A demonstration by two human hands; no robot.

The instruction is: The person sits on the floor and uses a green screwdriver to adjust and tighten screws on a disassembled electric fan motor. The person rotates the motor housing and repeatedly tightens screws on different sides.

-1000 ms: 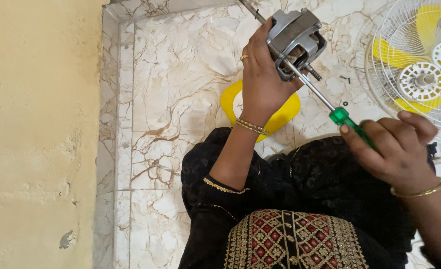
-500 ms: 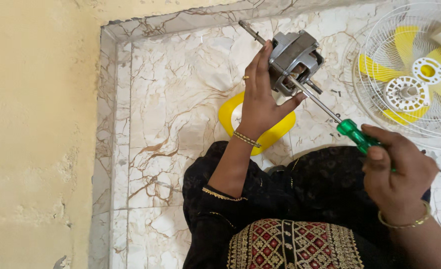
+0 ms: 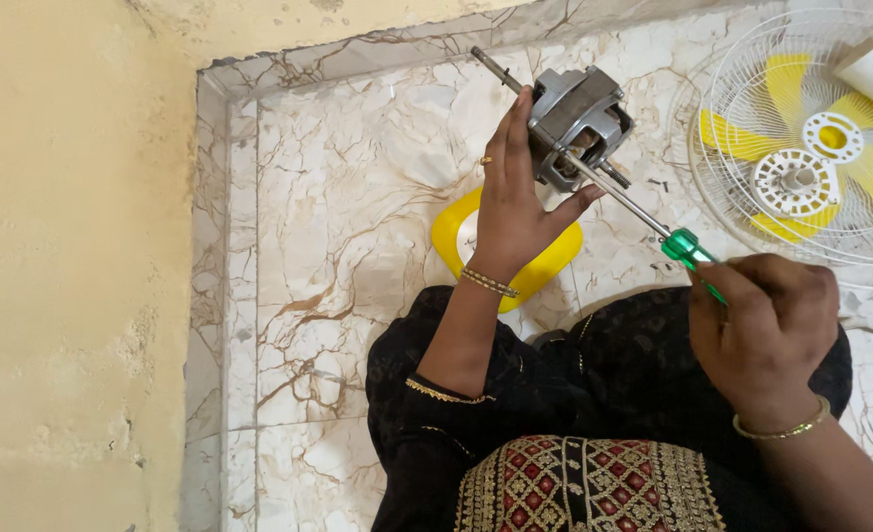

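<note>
While the left hand (image 3: pixel 517 212) keeps gripping the fan motor (image 3: pixel 576 123), the right hand (image 3: pixel 767 330), clasping the green-handled screwdriver (image 3: pixel 643 214), sits lower than before.

Count: 1 grey fan motor (image 3: pixel 579 123), 1 green-handled screwdriver (image 3: pixel 653 222), 1 yellow cap (image 3: pixel 505 246), 1 white fan guard (image 3: pixel 801 148) with yellow blades, 2 hands: left hand (image 3: pixel 515 212), right hand (image 3: pixel 767 330), 3 gold bangles.
</note>
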